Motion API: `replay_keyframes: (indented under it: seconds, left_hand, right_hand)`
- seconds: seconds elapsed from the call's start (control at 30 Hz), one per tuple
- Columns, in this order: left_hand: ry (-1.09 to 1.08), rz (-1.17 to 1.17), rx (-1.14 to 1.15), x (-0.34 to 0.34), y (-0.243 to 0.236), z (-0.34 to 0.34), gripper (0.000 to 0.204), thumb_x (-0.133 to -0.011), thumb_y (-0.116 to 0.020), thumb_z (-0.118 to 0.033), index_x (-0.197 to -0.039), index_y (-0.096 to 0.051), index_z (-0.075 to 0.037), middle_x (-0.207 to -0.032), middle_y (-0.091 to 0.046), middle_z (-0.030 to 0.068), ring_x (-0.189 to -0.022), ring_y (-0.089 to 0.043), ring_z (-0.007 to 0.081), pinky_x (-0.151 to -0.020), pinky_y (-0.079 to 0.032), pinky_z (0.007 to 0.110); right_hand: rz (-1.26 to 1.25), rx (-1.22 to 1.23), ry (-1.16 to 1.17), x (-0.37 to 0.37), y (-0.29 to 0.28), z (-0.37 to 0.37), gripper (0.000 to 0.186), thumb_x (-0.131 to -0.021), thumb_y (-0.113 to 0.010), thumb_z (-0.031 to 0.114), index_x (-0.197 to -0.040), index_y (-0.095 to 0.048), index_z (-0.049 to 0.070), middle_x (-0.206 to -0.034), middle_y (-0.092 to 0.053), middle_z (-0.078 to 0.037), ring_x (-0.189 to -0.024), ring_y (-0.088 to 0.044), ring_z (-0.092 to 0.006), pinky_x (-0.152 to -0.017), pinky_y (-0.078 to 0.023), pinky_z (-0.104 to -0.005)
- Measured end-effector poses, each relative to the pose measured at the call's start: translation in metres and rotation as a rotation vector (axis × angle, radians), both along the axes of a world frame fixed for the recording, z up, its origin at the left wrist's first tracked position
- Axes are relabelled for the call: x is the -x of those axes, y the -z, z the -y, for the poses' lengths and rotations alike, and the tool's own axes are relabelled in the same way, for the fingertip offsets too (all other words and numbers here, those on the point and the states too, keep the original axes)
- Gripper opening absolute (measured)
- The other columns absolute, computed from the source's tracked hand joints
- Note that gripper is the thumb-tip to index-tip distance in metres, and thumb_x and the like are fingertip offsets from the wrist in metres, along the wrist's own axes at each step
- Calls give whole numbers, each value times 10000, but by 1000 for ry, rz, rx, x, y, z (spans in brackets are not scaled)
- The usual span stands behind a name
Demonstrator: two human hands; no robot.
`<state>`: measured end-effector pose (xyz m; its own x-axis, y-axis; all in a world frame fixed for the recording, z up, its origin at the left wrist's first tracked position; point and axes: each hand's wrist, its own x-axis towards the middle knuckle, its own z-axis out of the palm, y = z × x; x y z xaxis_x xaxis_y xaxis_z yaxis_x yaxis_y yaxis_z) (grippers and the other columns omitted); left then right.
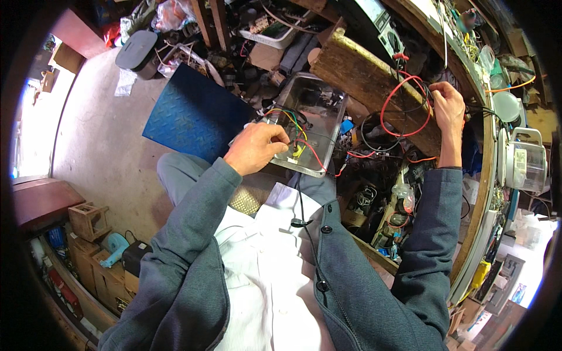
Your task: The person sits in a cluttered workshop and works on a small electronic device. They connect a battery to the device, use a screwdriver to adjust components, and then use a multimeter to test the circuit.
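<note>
A shallow grey metal housing (335, 120) lies over my lap, with yellow, green, red and black wires (300, 123) inside it. Over its left side, my left hand (257, 149) has thumb and forefinger pinched together beside these wires; what they hold, if anything, is hidden. Further right, my right hand (449, 106) is closed at the edge of a looped red cable (383, 111) and a black cable (364, 131). Its fingertips pinch dark cable, though exactly which strand is hard to see. Toward the far side, red leads run up to a grey device (389, 40) with a red clip.
Left of the housing is a blue textured sheet (196, 111). A worn wooden beam (357, 73) crosses behind the cables. A cluttered bench edge (489, 193) curves along the right, with a clear plastic container (527, 161). A dark lidded bin (137, 52) stands far left.
</note>
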<state>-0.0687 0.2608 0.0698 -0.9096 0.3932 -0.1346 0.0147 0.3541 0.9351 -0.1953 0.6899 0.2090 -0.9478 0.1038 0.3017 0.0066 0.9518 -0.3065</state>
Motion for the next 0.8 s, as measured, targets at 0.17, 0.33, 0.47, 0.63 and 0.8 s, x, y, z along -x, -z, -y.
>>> replay_keyframes:
  seconds: [0.17, 0.33, 0.47, 0.63, 0.8]
  left_hand:
    - [-16, -52, 10, -1, 4, 0, 199, -895, -736, -114, -1008, -730, 50, -807, -718, 101, -711, -634, 126, -663, -521, 305]
    - [-97, 1, 47, -2, -8, -1, 229, -886, -684, -190, -987, -723, 12, -880, -738, 182, -803, -722, 320, -734, -548, 401]
    - [-121, -34, -5, -5, -6, 2, 218, -891, -668, -181, -1001, -712, 1, -860, -728, 170, -773, -706, 326, -714, -540, 401]
    - [-124, -136, 42, -7, 14, 0, 196, -904, -683, -140, -1039, -705, 1, -868, -725, 129, -744, -695, 215, -693, -535, 347]
    - [-55, -259, 215, -11, 2, -7, 224, -876, -672, -164, -1054, -722, -37, -918, -732, 145, -809, -702, 335, -740, -547, 425]
  right_hand:
    - [22, 23, 20, 0, -2, 3, 246, -885, -636, 158, -1065, -781, 75, -925, -782, -113, -862, -756, -199, -802, -572, -334]
    - [42, 60, -73, 4, 3, -4, 275, -881, -647, 141, -1118, -768, 69, -970, -782, -96, -916, -743, -184, -858, -559, -319]
    - [181, 143, -150, 10, 3, -7, 315, -882, -654, 101, -1176, -763, 74, -1001, -782, -85, -952, -732, -161, -878, -549, -304]
    - [308, 207, -209, 22, 9, -22, 370, -857, -724, 57, -1226, -748, 53, -1121, -768, -88, -1063, -698, -169, -948, -514, -283]
    - [363, 291, -227, 26, 12, -22, 383, -862, -727, 64, -1242, -732, 19, -1131, -761, -108, -1007, -692, -160, -890, -518, -289]
